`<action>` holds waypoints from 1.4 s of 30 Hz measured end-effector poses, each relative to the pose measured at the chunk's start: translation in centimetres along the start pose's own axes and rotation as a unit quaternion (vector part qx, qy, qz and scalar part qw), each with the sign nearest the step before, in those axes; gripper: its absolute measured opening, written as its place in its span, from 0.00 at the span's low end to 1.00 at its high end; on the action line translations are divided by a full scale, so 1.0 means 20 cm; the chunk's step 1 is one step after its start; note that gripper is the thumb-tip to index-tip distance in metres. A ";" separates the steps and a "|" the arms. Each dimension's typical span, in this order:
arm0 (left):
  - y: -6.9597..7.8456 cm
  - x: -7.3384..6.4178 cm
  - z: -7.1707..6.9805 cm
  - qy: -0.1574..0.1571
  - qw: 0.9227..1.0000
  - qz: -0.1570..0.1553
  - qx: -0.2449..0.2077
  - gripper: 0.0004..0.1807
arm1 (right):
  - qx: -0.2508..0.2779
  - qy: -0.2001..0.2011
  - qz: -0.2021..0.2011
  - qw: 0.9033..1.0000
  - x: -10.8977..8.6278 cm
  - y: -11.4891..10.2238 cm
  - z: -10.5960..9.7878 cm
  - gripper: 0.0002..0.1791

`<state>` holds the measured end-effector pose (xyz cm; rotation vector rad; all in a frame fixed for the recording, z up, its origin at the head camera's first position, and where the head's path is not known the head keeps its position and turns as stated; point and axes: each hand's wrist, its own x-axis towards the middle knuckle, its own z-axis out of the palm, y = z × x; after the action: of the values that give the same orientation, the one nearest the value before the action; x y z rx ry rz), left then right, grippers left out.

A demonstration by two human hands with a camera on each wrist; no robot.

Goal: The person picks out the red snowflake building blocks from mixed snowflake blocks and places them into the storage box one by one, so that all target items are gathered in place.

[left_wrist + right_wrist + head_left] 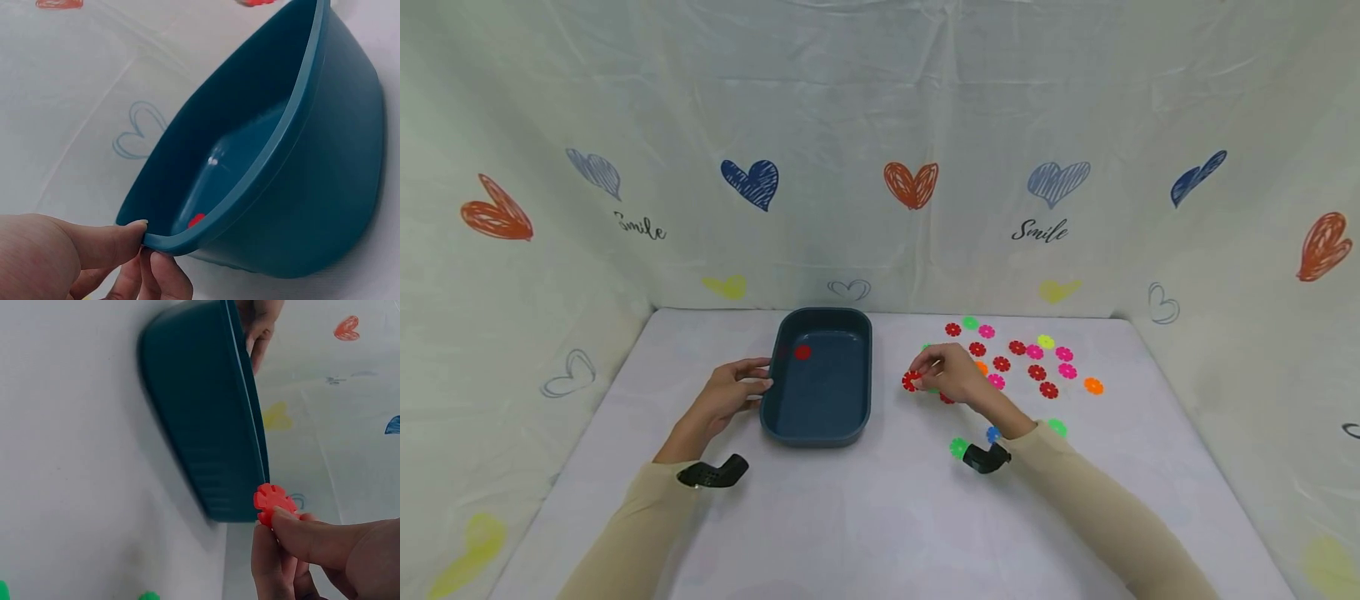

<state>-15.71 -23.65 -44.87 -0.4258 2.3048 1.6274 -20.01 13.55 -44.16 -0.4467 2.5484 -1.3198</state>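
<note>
A dark teal rectangular tub [820, 429] stands left of the middle of the table, with one red notched disc [802, 352] lying inside it. My left hand [733, 392] pinches the tub's left rim, thumb on top and fingers beneath, as the left wrist view shows. Between thumb and fingers of my right hand [951, 372] is a red snowflake disc [273, 501], held up to the right of the tub. Past that hand, several loose discs lie scattered, among them a dark red one [1048, 390] and an orange one [1093, 386].
Nearer the front, a green disc [958, 448] and a blue disc [993, 434] lie by the right wrist's black camera [987, 458]. A white table [850, 533] carries everything. Behind it hangs a pale curtain [850, 100] printed with hearts.
</note>
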 end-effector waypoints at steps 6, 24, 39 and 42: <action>0.00 0.00 0.00 0.002 1.000 -0.003 0.000 0.30 | 0.015 -0.003 -0.009 1.000 0.05 -0.07 0.06 0.08; 0.01 -0.02 -0.02 -0.001 1.000 -0.001 -0.005 0.30 | 0.039 -0.027 -0.038 0.998 0.25 -0.31 0.26 0.08; 0.00 0.00 0.00 0.002 1.000 -0.001 -0.012 0.29 | 0.036 -0.031 -0.026 0.999 0.41 -0.41 0.39 0.09; 0.00 0.00 0.00 0.004 1.000 0.000 -0.012 0.29 | 0.038 -0.031 -0.024 0.998 0.44 -0.43 0.42 0.10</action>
<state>-15.78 -23.72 -44.84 -0.4392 2.2932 1.6584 -23.88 -0.64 -42.39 -0.5293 2.4422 -1.3914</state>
